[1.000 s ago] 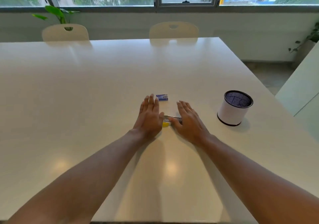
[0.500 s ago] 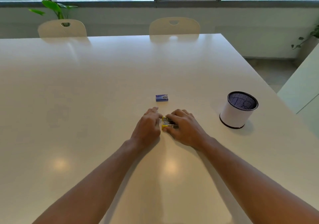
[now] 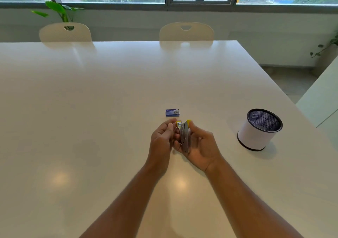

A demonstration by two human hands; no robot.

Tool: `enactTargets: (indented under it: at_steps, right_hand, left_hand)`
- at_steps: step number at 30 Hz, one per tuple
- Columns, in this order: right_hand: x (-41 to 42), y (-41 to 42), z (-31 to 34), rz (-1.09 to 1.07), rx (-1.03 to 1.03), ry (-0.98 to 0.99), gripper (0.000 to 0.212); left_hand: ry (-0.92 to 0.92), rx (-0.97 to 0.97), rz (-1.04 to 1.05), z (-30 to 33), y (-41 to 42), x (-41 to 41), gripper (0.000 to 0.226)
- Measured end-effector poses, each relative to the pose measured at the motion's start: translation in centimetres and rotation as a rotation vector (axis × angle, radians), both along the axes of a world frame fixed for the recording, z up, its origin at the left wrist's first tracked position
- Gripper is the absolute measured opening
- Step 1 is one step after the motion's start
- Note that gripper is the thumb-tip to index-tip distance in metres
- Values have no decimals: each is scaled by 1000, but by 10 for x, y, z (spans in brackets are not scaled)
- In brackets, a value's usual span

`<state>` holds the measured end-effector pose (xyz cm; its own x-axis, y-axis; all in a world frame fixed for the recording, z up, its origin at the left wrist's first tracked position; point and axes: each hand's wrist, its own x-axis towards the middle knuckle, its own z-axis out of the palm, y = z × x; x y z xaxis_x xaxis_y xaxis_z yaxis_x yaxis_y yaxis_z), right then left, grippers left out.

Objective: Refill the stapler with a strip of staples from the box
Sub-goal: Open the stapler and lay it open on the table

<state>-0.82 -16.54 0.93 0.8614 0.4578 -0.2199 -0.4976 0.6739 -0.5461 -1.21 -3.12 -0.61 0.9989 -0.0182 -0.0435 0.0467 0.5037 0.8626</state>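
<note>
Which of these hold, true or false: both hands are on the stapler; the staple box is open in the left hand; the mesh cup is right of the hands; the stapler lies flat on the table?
1. Both the left hand and right hand hold the stapler: true.
2. The staple box is in the left hand: false, it lies on the table beyond the hands.
3. The mesh cup stands right of the hands: true.
4. The stapler lies flat on the table: false, it is lifted.

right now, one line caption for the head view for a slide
Both hands, left hand and right hand, hold the stapler above the table, staple box just beyond.
</note>
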Motion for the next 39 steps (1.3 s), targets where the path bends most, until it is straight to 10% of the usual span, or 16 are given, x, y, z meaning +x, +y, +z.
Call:
enactTargets:
  at_steps: [39]
  right_hand:
    - [2, -8, -3, -90, -239, -253, 36]
  left_hand:
    - [-160, 245, -92, 3, -3, -6, 25]
